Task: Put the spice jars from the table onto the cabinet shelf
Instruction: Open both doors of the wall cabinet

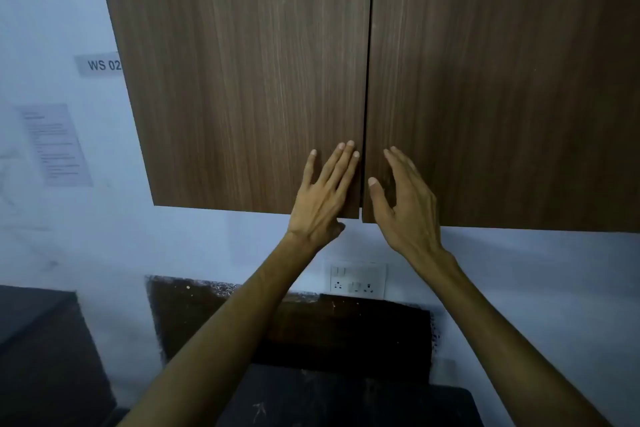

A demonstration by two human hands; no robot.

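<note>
A wall cabinet with two dark wood doors fills the upper view; the left door (242, 80) and right door (502, 80) meet at a narrow centre gap and both are closed. My left hand (323, 194) lies flat on the lower right corner of the left door, fingers straight, thumb hooked under its bottom edge. Just right of the gap, my right hand (405, 198) is raised in front of the right door's lower left corner, fingers straight and relaxed; whether it touches the door I cannot tell. No spice jars are in view, and the shelf is hidden behind the doors.
Below the cabinet is a pale blue wall with a white switch-and-socket plate (358, 281). A dark countertop (346, 402) with a dark backsplash lies underneath. A "WS 02" label (100, 65) and a printed sheet (55, 146) hang on the wall at left.
</note>
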